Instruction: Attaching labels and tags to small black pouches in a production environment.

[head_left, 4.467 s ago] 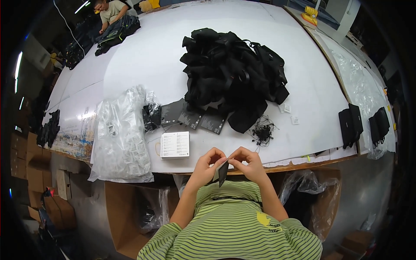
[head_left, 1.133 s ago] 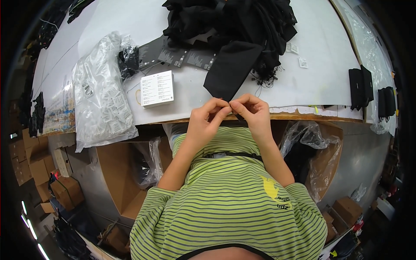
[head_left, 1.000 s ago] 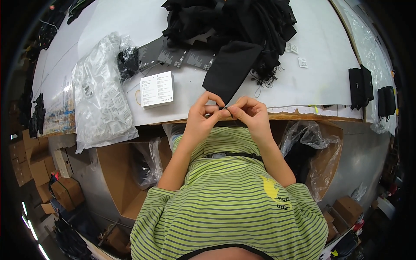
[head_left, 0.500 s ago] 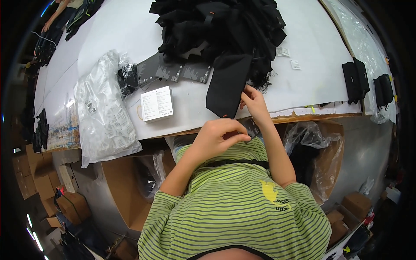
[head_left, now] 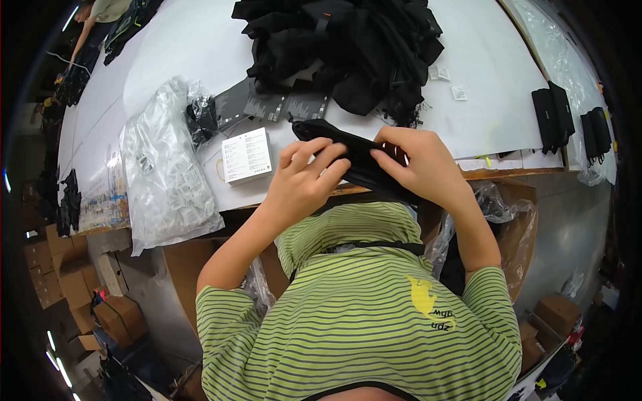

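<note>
Both of my hands hold a black fabric pouch [head_left: 361, 158] above the table's front edge, tilted down to the right. My left hand [head_left: 304, 175] has its fingers bent over the pouch's left part. On the right part, my right hand [head_left: 424, 164] grips it between thumb and fingers. A large heap of black pouches [head_left: 348, 57] lies beyond the hands, with an orange tag showing on one. Dark grey printed cards [head_left: 265, 105] lie at the heap's near left side. Nearer my left hand sits a white block of printed labels [head_left: 246, 158].
A clear plastic bag of white labels [head_left: 167, 174] hangs over the table edge at left, beside a small black bundle [head_left: 201, 119]. Small white labels [head_left: 459, 93] and flat black pouches [head_left: 553, 119] lie at right. Open cardboard boxes [head_left: 518, 230] stand below. Another person [head_left: 107, 10] works far left.
The pouch that lay flat at the table edge is now lifted and turned sideways. My left hand has come up onto it, and my right hand has shifted its grip rightward.
</note>
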A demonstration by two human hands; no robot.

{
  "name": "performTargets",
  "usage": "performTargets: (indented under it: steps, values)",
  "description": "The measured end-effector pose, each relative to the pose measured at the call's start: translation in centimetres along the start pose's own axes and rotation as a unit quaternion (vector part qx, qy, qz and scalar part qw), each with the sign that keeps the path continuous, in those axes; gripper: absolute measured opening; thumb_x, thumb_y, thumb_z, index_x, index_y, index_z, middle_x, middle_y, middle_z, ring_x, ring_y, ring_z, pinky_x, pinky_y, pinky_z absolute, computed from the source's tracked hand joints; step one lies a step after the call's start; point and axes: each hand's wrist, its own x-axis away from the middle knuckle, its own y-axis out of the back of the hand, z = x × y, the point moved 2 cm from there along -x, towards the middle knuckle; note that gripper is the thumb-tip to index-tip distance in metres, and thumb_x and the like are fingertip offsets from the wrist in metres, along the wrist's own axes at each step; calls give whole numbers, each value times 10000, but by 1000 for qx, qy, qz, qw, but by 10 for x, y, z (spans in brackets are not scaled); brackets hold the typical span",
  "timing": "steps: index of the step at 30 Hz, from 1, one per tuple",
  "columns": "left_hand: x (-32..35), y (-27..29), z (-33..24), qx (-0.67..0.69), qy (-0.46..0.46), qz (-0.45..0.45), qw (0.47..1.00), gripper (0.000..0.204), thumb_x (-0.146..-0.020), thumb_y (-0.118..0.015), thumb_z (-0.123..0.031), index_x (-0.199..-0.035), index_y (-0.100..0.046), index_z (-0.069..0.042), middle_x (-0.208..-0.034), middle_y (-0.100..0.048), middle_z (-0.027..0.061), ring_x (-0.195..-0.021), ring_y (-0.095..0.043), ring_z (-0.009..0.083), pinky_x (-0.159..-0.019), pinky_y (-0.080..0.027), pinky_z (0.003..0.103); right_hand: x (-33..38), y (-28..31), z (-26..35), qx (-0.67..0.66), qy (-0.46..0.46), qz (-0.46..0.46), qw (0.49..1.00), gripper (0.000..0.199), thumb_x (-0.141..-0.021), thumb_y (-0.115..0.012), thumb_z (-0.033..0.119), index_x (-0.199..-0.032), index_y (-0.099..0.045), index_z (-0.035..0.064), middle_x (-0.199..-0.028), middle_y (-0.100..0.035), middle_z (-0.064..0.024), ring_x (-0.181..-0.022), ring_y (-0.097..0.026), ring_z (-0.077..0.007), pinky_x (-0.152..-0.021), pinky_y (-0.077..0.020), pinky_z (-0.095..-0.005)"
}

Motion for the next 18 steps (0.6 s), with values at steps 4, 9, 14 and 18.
performTargets:
  steps: [4, 9, 14, 18]
  values:
    - [-2, 1, 0, 86, -14, 18, 996, 267, -616, -669, -72, -879, -629, -85, -922, -606, 15, -919, -555, 200, -873, -389, 343, 1, -4, 8, 0, 41, 5, 999, 135, -801, -639, 130, -833, -584, 11, -661, -572, -104, -539, -540, -218, -519, -423, -292]
    - [1, 3, 2, 100, -25, 4, 995, 278, -577, -665, -67, -852, -626, -68, -820, -597, 29, -831, -573, 206, -787, -442, 345, 0, -12, 11, 3, 52, 26, 998, 136, -794, -626, 158, -807, -583, 29, -658, -575, -112, -595, -574, -281, -549, -444, -359]
    - [4, 13, 3, 119, 27, 60, 991, 189, -650, -671, -73, -826, -608, -47, -812, -617, 39, -760, -592, 204, -721, -457, 319, 1, -15, 0, -51, -15, 97, 994, 216, -790, -650, 198, -943, -606, 52, -752, -619, -99, -678, -603, -247, -639, -469, -339]
    - [27, 17, 6, 221, 264, 109, 932, 169, -732, -704, -94, -842, -597, -21, -728, -613, 95, -624, -587, 263, -575, -454, 324, 25, -20, -42, -341, -52, 105, 933, 686, -690, -770, 288, -1267, -472, 68, -996, -610, -76, -981, -559, -173, -927, -396, -326]
